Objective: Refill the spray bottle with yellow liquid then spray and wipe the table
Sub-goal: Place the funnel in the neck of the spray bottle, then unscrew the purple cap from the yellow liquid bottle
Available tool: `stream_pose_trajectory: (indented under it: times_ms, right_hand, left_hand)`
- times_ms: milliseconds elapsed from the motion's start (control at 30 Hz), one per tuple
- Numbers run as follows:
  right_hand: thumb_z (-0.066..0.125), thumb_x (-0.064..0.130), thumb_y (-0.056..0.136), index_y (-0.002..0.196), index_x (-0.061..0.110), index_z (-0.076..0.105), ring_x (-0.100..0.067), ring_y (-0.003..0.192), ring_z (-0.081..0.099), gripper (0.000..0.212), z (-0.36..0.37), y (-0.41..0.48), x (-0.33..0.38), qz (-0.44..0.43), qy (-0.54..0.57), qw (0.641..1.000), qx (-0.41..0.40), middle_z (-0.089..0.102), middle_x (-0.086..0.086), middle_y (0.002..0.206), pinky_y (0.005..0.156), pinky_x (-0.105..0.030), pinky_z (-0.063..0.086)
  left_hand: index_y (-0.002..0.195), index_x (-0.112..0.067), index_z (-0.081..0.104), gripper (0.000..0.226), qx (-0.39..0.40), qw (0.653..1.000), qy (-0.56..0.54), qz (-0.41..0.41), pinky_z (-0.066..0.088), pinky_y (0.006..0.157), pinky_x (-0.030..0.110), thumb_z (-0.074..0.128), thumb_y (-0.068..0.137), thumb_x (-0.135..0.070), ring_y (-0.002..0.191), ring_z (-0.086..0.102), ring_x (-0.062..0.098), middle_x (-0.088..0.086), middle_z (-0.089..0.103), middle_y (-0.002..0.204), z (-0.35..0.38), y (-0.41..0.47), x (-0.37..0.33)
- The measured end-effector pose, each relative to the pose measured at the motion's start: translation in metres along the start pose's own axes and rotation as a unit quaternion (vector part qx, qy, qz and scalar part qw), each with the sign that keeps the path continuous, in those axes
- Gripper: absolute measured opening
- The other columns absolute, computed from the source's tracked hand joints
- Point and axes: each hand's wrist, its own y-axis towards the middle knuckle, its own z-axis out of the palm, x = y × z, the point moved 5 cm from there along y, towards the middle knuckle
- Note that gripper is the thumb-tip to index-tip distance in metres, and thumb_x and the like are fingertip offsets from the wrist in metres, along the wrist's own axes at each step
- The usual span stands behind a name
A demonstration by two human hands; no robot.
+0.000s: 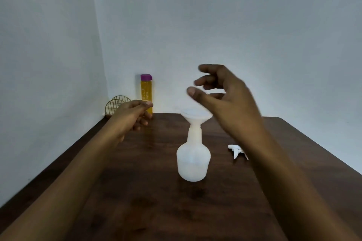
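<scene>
A dark wooden bench [156, 201] was seen from above, set into a corner of pale walls [235, 25]. A translucent white spray bottle [193, 160] was stood upright near the middle of the bench, a little to the right, with its top removed. A white funnel [195, 116] was seated in its open neck, the wide mouth facing up. The white trigger spray head [237, 150] was laid on its side on the bench to the right of the bottle, apart from it and partly hidden behind the right forearm.

At the far left edge of the bench, against the wall, a tall clear bottle of yellow liquid [146, 92] was stood upright, closed with a purple cap [146, 77]. A gold wire rack [114, 103] was placed just to its left, in the far corner.

The left hand [131, 115] was stretched out towards the far left and shown in front of the lower part of the yellow bottle. Its fingers [144, 104] were loosely curled with nothing grasped; whether the bottle was touched could not be told.

The right hand [229, 100] was raised above and just to the right of the funnel, clear of it and blurred. Its fingers [203, 81] were spread and gently bent, released, with nothing held between them.
</scene>
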Motion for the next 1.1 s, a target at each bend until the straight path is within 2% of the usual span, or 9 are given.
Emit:
stream_pose_trajectory:
  times_ms: [133,233,333,400,433,567,733,933,1100]
  right_hand:
    - [0.071,0.033,0.08,0.116,0.029,0.055,0.0,0.086,0.059,0.039,0.092,0.0,-0.001,0.02,0.026,0.993,0.109,0.064,0.011,0.091,0.075,-0.017,0.047]
    - [0.069,0.028,0.082,0.114,0.022,0.057,-0.005,0.085,0.059,0.035,0.158,0.013,-0.048,0.116,0.042,0.98,0.153,0.064,0.006,0.095,0.074,-0.017,0.046]
    - [0.069,0.024,0.082,0.115,0.015,0.057,-0.011,0.088,0.058,0.036,0.208,0.029,-0.108,0.231,0.057,0.962,0.133,0.062,0.002,0.096,0.067,-0.017,0.043]
    - [0.069,0.022,0.082,0.116,0.012,0.057,-0.011,0.088,0.055,0.037,0.234,0.041,-0.141,0.27,0.053,0.955,0.11,0.06,0.0,0.098,0.062,-0.016,0.04]
    - [0.069,0.021,0.083,0.118,0.012,0.056,-0.011,0.089,0.054,0.038,0.246,0.047,-0.155,0.282,0.045,0.952,0.107,0.06,-0.001,0.1,0.064,-0.017,0.041]
    - [0.068,0.019,0.083,0.124,0.011,0.051,-0.019,0.107,0.055,0.045,0.282,0.076,-0.202,0.308,-0.013,0.947,0.094,0.058,-0.01,0.121,0.092,-0.031,0.046]
    - [0.069,0.021,0.081,0.132,0.009,0.04,-0.03,0.118,0.05,0.06,0.302,0.124,-0.247,0.32,-0.066,0.943,0.057,0.045,-0.016,0.133,0.093,-0.033,0.043]
    - [0.074,0.031,0.079,0.144,0.009,0.021,-0.031,0.131,0.039,0.086,0.317,0.176,-0.282,0.316,-0.069,0.946,0.015,0.036,-0.015,0.143,0.101,-0.036,0.037]
    - [0.075,0.033,0.076,0.138,0.01,0.031,-0.028,0.125,0.046,0.08,0.329,0.198,-0.302,0.323,-0.047,0.945,-0.009,0.046,-0.011,0.137,0.095,-0.035,0.041]
  left_hand:
    - [0.096,-0.016,0.064,0.018,-0.064,0.993,0.089,0.05,0.042,0.059,0.024,0.052,0.093,-0.028,0.067,0.06,0.014,0.003,0.067,0.082,-0.037,0.004,0.024]
    - [0.102,-0.016,0.065,0.021,-0.084,0.98,0.179,0.034,0.043,0.072,0.028,0.057,0.09,-0.031,0.083,0.059,0.016,0.003,0.067,0.093,-0.061,0.017,0.058]
    - [0.109,-0.022,0.063,0.03,-0.081,0.947,0.308,-0.042,0.046,0.082,0.032,0.06,0.086,-0.04,0.096,0.057,0.017,-0.001,0.063,0.105,-0.081,0.034,0.105]
    - [0.117,-0.024,0.059,0.04,-0.058,0.923,0.374,-0.077,0.046,0.094,0.039,0.059,0.084,-0.046,0.112,0.053,0.023,0.004,0.059,0.121,-0.084,0.04,0.132]
    - [0.122,-0.025,0.057,0.045,-0.043,0.91,0.404,-0.089,0.043,0.098,0.041,0.058,0.084,-0.048,0.119,0.048,0.025,0.007,0.055,0.129,-0.084,0.041,0.141]
    - [0.135,-0.027,0.044,0.057,0.006,0.867,0.491,-0.091,0.034,0.103,0.045,0.05,0.086,-0.056,0.132,0.035,0.028,0.008,0.041,0.142,-0.08,0.044,0.164]
    - [0.142,-0.031,0.034,0.062,0.026,0.849,0.523,-0.071,0.018,0.111,0.05,0.035,0.089,-0.062,0.141,0.021,0.028,0.007,0.027,0.153,-0.081,0.046,0.176]
    - [0.142,-0.034,0.031,0.061,0.005,0.846,0.53,-0.06,0.014,0.111,0.051,0.031,0.089,-0.064,0.143,0.016,0.027,0.005,0.024,0.155,-0.077,0.052,0.184]
    - [0.143,-0.035,0.029,0.061,-0.005,0.845,0.531,-0.057,0.013,0.112,0.051,0.03,0.089,-0.064,0.143,0.015,0.026,0.003,0.024,0.155,-0.076,0.054,0.188]
